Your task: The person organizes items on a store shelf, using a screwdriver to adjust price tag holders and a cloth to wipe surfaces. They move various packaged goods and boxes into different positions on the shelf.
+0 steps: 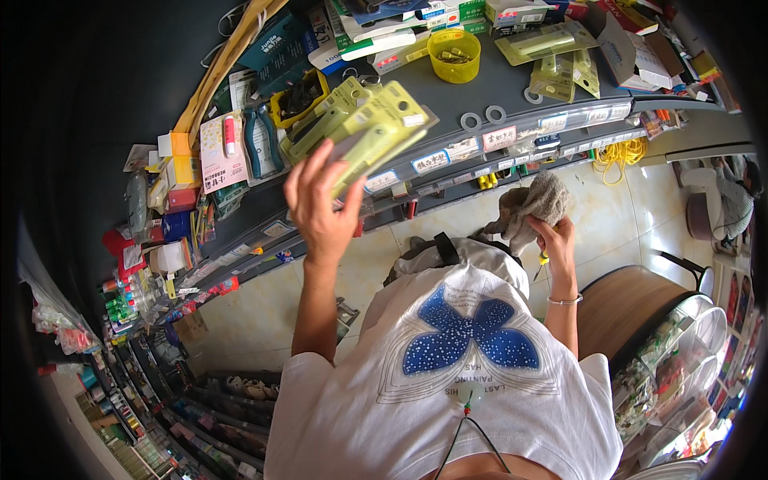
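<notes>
At the shelf edge, my left hand point(324, 207) grips a yellow-green blister pack point(384, 129) by its lower end, with the pack tilted up to the right. Similar packs point(327, 114) lie just behind it. Lower on the right, my right hand point(555, 240) holds a grey-brown cloth point(540, 201), which bunches above the fingers. A screwdriver with a yellow handle point(543, 258) is in the same hand, its shaft pointing down. Blue-handled pliers point(261, 144) on a card lie left of my left hand.
A yellow tub point(454, 55) of small metal parts stands on the shelf near flat metal washers point(471, 122). Boxes point(384, 45) are stacked behind. Yellow cord point(621, 157) hangs below at the right. A round wooden table point(624, 306) is at my right; another person point(735, 201) sits beyond.
</notes>
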Available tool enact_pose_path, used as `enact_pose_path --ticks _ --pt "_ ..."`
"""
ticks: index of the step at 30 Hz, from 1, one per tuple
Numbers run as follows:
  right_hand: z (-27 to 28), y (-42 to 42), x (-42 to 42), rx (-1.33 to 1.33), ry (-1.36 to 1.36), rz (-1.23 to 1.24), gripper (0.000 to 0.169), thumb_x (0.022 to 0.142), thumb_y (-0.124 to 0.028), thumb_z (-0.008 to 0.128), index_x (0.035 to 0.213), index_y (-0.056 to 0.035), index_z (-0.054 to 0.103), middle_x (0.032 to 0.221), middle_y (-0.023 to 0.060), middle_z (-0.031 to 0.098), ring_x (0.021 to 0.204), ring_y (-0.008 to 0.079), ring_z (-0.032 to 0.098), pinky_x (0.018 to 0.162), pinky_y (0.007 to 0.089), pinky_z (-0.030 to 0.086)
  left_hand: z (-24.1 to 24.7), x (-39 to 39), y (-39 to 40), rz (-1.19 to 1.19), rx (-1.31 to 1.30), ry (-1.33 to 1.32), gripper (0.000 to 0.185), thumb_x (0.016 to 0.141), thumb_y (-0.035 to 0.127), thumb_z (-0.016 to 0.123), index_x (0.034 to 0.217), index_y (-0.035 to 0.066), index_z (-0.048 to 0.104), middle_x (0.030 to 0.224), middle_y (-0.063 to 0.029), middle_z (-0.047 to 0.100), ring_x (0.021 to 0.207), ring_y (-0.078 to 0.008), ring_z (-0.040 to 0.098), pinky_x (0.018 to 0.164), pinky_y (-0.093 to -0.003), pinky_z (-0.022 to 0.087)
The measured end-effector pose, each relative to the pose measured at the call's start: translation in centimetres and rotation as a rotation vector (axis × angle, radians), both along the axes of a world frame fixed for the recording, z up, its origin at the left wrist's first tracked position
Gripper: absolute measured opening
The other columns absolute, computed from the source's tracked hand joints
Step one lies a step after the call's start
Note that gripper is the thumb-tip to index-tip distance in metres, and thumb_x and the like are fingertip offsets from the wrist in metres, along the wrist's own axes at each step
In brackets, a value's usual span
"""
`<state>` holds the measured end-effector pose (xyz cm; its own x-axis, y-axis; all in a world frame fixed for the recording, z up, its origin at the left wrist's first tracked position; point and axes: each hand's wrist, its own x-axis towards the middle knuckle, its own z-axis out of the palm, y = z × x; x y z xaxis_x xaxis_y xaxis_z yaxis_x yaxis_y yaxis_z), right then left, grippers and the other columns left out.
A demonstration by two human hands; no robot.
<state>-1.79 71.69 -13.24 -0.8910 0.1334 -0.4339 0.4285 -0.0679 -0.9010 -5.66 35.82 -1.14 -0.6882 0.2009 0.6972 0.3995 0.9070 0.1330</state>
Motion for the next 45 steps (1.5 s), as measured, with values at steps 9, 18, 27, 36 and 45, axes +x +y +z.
enact_pose_path --ticks 9,18,27,36,45 --pt "0.4 -0.4 -0.1 -0.011 -0.004 -0.04 0.013 0.078 -0.008 0.073 0.082 -0.0036 0.061 0.06 -0.0029 0.054 0.044 0.0044 0.043 0.04 0.0208 0.031 0.9 -1.8 -1.7 -0.035 -0.008 -0.05 0.034 0.082 0.01 0.07 0.112 0.006 0.058 0.123 -0.0109 0.062 0.109 -0.0299 0.056 0.096 -0.0402 0.04" --pt "0.4 -0.7 0.5 -0.031 -0.003 -0.019 0.022 0.079 -0.009 0.073 0.098 -0.0006 0.065 0.068 -0.0033 0.058 0.048 0.0015 0.041 0.042 0.0195 0.028 -0.6 -1.6 -1.5 -0.104 -0.07 -0.206 0.042 0.08 0.012 0.072 0.119 0.007 0.057 0.119 -0.0101 0.063 0.106 -0.0312 0.058 0.092 -0.0394 0.046" --pt "0.2 -0.1 0.4 -0.039 -0.012 -0.004 0.025 0.079 -0.006 0.073 0.102 0.0011 0.064 0.073 -0.002 0.062 0.053 0.0024 0.046 0.046 0.0209 0.033 -0.1 -1.3 -2.7 0.054 -0.222 0.086 0.034 0.081 0.003 0.063 0.115 0.005 0.062 0.12 -0.0101 0.063 0.111 -0.03 0.057 0.096 -0.0398 0.044" --pt "0.4 -0.2 0.7 -0.086 0.105 -0.019 0.016 0.08 -0.006 0.072 0.091 -0.0021 0.062 0.065 -0.0031 0.056 0.047 0.003 0.041 0.042 0.0203 0.03 -1.2 -1.4 -3.4 -0.103 0.106 -0.221 0.031 0.087 0.01 0.057 0.118 0.003 0.055 0.124 -0.0147 0.058 0.114 -0.0332 0.053 0.099 -0.0418 0.037" --pt "0.4 2.0 0.7 -0.031 0.131 -0.021 0.02 0.08 -0.009 0.073 0.097 -0.003 0.063 0.065 -0.0039 0.057 0.048 0.0024 0.043 0.043 0.0202 0.03 0.2 -0.8 -0.4 -0.069 0.036 -0.249 0.04 0.078 0.013 0.064 0.117 0.005 0.054 0.127 -0.0149 0.056 0.116 -0.0332 0.052 0.102 -0.0443 0.033"
